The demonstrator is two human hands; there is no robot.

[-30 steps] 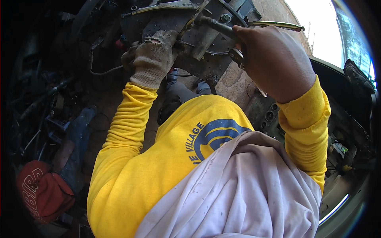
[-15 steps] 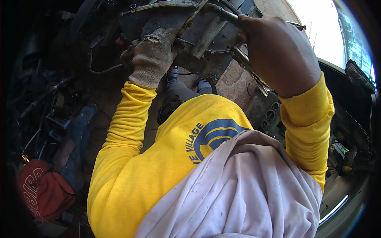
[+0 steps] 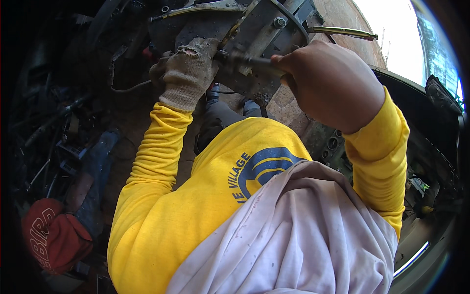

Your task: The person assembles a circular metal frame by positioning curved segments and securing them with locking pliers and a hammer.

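My left hand (image 3: 188, 73), in a worn knitted glove with a hole at the knuckles, is closed at the dark metal work surface (image 3: 183, 34). The dark end of something pokes out of its right side; the glove hides the rest, so its kind cannot be told. My right hand (image 3: 333, 83) is bare and wrapped round the handle of a hammer (image 3: 259, 63). Motion smears the hammer's head, which is close beside the dark end at my left glove. I cannot tell whether they touch.
Locking pliers (image 3: 210, 7) lie at the far edge, and a long pliers-like handle (image 3: 345, 32) sticks out beyond my right hand. A metal bar with a bolt (image 3: 279, 22) stands between them. At lower left is a person in a red cap (image 3: 56, 235), near dark clutter.
My right hand has brought the hammer down and toward my left glove, uncovering the bolt and the long handle. My left hand has barely moved.
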